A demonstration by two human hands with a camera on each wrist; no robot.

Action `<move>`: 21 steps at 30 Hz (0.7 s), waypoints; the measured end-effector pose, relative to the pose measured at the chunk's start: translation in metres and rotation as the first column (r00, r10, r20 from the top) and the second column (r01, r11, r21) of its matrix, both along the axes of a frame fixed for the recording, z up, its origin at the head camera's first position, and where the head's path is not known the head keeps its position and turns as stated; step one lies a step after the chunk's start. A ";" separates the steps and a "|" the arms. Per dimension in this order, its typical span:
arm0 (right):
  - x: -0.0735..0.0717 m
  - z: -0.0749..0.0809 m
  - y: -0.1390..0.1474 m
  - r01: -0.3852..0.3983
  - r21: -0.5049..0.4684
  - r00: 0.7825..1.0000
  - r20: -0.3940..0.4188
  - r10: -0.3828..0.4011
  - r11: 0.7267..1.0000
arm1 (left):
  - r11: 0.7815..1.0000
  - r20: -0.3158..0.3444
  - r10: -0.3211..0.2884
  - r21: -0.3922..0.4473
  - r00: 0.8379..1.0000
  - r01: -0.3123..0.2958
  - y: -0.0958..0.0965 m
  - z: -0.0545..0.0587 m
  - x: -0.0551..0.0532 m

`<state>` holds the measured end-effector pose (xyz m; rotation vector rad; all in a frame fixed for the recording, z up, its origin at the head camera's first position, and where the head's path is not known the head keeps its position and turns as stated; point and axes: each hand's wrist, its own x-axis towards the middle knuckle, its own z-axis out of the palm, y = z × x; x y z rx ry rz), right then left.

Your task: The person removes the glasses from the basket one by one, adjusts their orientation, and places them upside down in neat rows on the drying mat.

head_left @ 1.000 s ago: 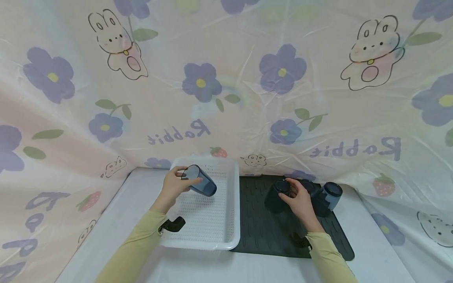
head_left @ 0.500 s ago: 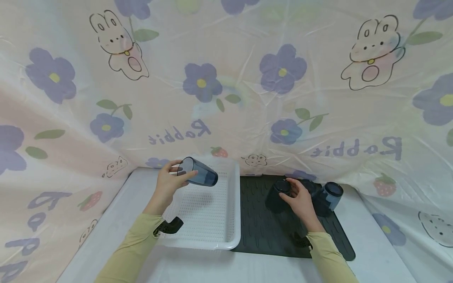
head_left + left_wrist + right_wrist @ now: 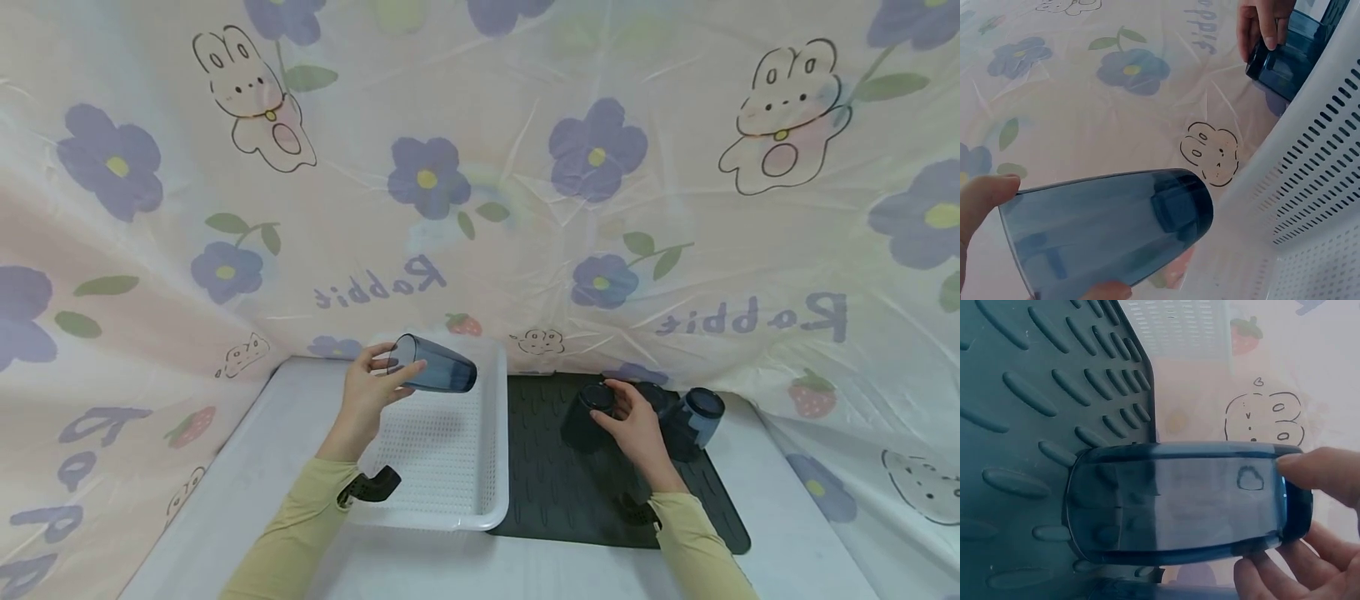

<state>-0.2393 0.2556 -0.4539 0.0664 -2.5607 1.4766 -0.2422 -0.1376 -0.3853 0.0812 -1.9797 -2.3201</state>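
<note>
In the head view my left hand [image 3: 369, 400] grips a clear blue plastic tumbler [image 3: 438, 364] near its rim, tilted nearly sideways above the white perforated basket [image 3: 501, 450]. Its darker base points right, as the left wrist view also shows. On the dark ridged mat [image 3: 555, 492], my right hand [image 3: 637, 425] pinches a second blue tumbler [image 3: 1191, 500] by its base end. This tumbler stands upside down, its rim on the mat. Two more tumblers stand just right of that hand, one [image 3: 703, 412] near the mat's edge and another [image 3: 651, 393] partly hidden behind the fingers.
The basket sits directly left of the mat on a white tabletop [image 3: 420, 567]. A printed curtain [image 3: 510, 250] with flowers and rabbits hangs behind and along both sides. Small dark devices [image 3: 375, 485] are strapped at the wrists.
The tumbler in my left hand has risen and tipped closer to level, then shifted slightly right. My right hand stays on its tumbler without visible movement.
</note>
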 end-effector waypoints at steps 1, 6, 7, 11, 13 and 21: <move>0.000 0.000 0.000 0.000 -0.001 1.000 0.001 0.000 1.000 | 1.000 -0.002 -0.002 0.011 1.000 0.002 0.001 -0.001 0.000; -0.001 0.001 0.000 0.000 -0.006 1.000 0.009 0.000 1.000 | 0.998 -0.009 -0.013 0.057 1.000 0.014 0.007 -0.004 0.000; -0.001 0.001 0.000 0.001 -0.007 1.000 0.010 -0.001 1.000 | 0.998 -0.006 -0.016 0.067 1.000 0.017 0.008 -0.005 0.000; -0.001 0.001 0.000 -0.004 -0.014 1.000 0.013 0.004 1.000 | 0.994 0.022 -0.021 0.111 1.000 0.018 0.013 -0.009 0.000; -0.001 0.001 0.000 -0.005 -0.016 1.000 0.014 0.006 1.000 | 0.992 0.035 -0.025 0.128 0.999 0.020 0.016 -0.011 0.000; -0.002 0.001 0.001 0.003 -0.003 1.000 0.014 -0.003 1.000 | 0.983 0.047 -0.044 0.181 0.998 0.035 0.029 -0.012 -0.002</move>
